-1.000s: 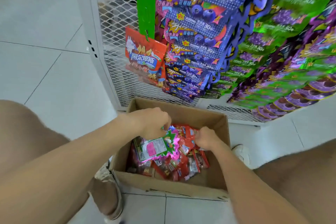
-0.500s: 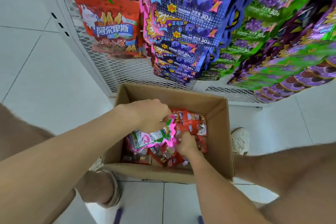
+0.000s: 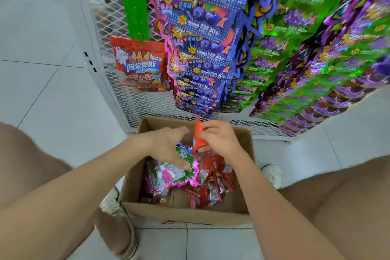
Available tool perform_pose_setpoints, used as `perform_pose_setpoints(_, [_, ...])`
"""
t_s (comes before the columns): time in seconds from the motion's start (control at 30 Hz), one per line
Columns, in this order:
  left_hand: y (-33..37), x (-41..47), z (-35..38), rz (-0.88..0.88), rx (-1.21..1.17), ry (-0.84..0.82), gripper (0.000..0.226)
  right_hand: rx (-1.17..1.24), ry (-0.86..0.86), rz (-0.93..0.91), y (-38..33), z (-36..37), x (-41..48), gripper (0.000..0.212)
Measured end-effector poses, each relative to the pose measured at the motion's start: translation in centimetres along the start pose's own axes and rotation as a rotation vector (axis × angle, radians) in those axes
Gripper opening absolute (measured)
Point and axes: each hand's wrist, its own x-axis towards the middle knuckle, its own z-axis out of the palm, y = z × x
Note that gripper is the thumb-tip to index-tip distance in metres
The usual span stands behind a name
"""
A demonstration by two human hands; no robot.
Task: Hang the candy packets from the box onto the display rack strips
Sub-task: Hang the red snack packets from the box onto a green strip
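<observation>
Pinching the red packet (image 3: 198,136) between thumb and fingertips of the right hand (image 3: 220,140), held clear above the far half of the box (image 3: 185,215), nearly edge-on to the camera, 1 corner pointing up and away. Just left of it, the left hand (image 3: 166,145): released, fingers loose and stretched toward that same packet, thumb angled down over a pink-edged packet (image 3: 168,175) lying flat on top of the heap. Touching it or not: cannot tell. Under both hands, more loose red packets (image 3: 211,192), piled mostly toward the right side of the box.

Outward and up from the held packet, far and to the left: the green strip (image 3: 133,0), hanging against the mesh rack (image 3: 118,95), long axis vertical. At its lower end, 1 hung red packet (image 3: 139,67), face out, top edge on a hook. Above that, bare green strip. Right of the strip, overlapping columns of blue packets (image 3: 202,27), then green and purple packets (image 3: 316,48).

Judging from this: a carry up, far and left, crossing over the left hand. Right hand on the packet, left hand on the strip's side. Likely calls for turning the packet face out, top edge uppermost, to match the hung 1 before meeting a hook.
</observation>
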Motion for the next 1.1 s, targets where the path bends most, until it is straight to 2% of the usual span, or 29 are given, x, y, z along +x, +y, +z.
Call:
perform_pose_setpoints(0.03, [0.6,-0.5,0.0,0.019,-0.083,0.058,0.101,0.052,-0.051,-0.001,-1.6,0.1,-1.0,0.021])
perform_pose_setpoints(0.07, [1.2,-1.0,-0.1,0.042,-0.161,0.138,0.093,0.072,-0.091,-0.012,-3.0,0.3,-1.8,0.019])
perform_pose_setpoints(0.17, [1.8,-2.5,-0.9,0.122,-0.225,0.378,0.040,0.030,-0.153,-0.057,-5.7,0.6,-3.6,0.014])
perform_pose_setpoints(0.23, [1.6,-3.7,-2.1,0.112,-0.197,0.449,0.024,0.033,-0.207,-0.104,-7.2,0.4,-4.3,0.014])
perform_pose_setpoints(0.27, [1.2,-4.3,-2.6,0.079,-0.211,0.466,0.018,-0.003,-0.220,-0.138,-7.9,0.2,-4.6,0.015])
perform_pose_setpoints(0.33, [0.7,-5.4,-3.8,0.033,-0.305,0.479,0.010,-0.296,-0.106,-0.287,-8.8,-0.2,-4.7,0.013])
perform_pose_setpoints(0.4, [0.9,-6.7,-4.9,0.024,-0.449,0.483,0.016,-0.643,0.085,-0.415,-9.3,-0.1,-4.8,0.028])
perform_pose_setpoints(0.47, [1.1,-7.7,-5.8,0.015,-0.571,0.486,0.022,-0.753,0.129,-0.485,-10.0,0.1,-5.4,0.034])
perform_pose_setpoints(0.53, [1.3,-8.2,-6.5,-0.005,-0.608,0.568,0.020,-0.727,0.084,-0.574,-11.1,0.1,-6.1,0.019])
perform_pose_setpoints(0.63, [1.1,-8.3,-7.6,-0.024,-0.561,0.815,0.020,-0.657,0.082,-0.737,-12.9,0.3,-6.8,0.035])
perform_pose_setpoints(0.77, [1.4,-7.8,-9.7,-0.015,-0.591,1.223,0.057,-0.591,0.171,-0.845,-13.5,1.3,-5.8,0.025])
perform_pose_setpoints(0.83, [1.5,-7.6,-11.0,-0.012,-0.593,1.330,0.066,-0.522,0.188,-0.843,-13.5,1.8,-5.0,0.018])
perform_pose_setpoints(0.9, [1.4,-7.4,-12.4,0.010,-0.631,1.361,0.071,-0.502,0.209,-0.884,-13.8,2.0,-4.5,0.004])
perform_pose_setpoints(0.97, [0.8,-7.2,-13.2,0.014,-0.682,1.354,0.068,-0.497,0.246,-0.932,-14.6,2.0,-4.5,0.017])
perform_pose_setpoints(1.1, [0.3,-7.5,-14.2,-0.051,-0.725,1.278,0.036,-0.365,0.274,-0.955,-16.4,2.3,-4.8,0.014])
